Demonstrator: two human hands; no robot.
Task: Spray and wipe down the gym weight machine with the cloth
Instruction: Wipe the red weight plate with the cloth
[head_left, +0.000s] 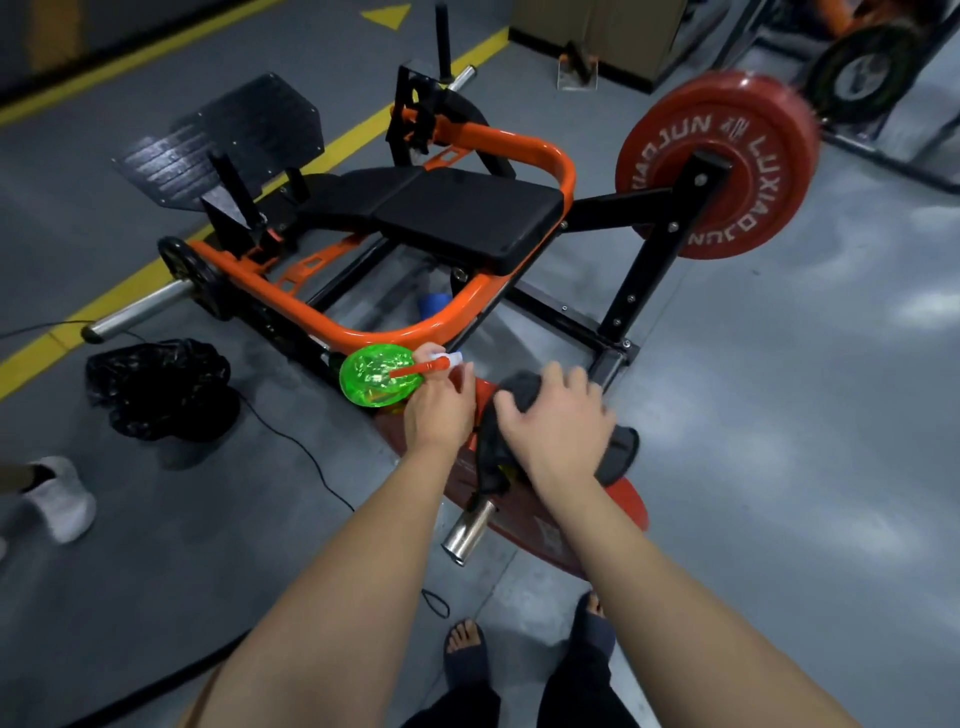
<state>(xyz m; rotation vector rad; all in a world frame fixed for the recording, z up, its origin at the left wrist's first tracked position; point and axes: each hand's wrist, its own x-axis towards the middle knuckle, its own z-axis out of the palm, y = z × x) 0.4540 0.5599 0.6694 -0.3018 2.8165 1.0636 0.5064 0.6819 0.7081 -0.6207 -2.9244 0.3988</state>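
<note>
One wide-angle head view looks forward and steeply down from standing height; forearms reach in from the near edge, the weight machine (395, 228) lies ahead, the floor (779, 415) fills the rest.

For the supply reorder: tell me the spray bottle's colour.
The spray bottle is bright translucent green with an orange trigger, seen in the head view.

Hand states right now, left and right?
Left hand: closed, holding the green spray bottle.
Right hand: closed on the dark cloth, against the red weight plate.
</note>
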